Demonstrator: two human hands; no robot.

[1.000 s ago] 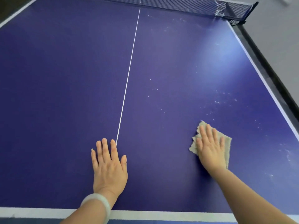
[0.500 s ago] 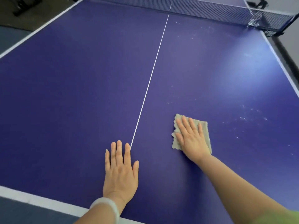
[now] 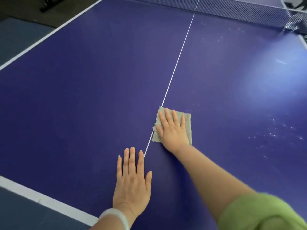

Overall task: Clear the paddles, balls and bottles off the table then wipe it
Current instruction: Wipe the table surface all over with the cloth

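Note:
The blue table tennis table (image 3: 83, 90) fills the view, with a thin white centre line running up to the net. A small beige cloth (image 3: 186, 120) lies flat on the centre line. My right hand (image 3: 172, 130) presses on the cloth with straight, spread fingers. My left hand (image 3: 132, 181) rests flat on the table near the front edge, just left of the centre line, holding nothing. White specks of dust (image 3: 272, 133) dot the right half of the table. No paddles, balls or bottles are in view.
The dark net (image 3: 240, 9) spans the far end, with its clamp (image 3: 294, 25) at the right corner. A white border line (image 3: 41, 198) marks the near edge and another the left edge. Dark floor and some black equipment (image 3: 49, 4) lie beyond the left edge.
My right hand has slid the cloth leftward from the right half onto the centre line. My left hand has stayed planted on the table. The view has swung left.

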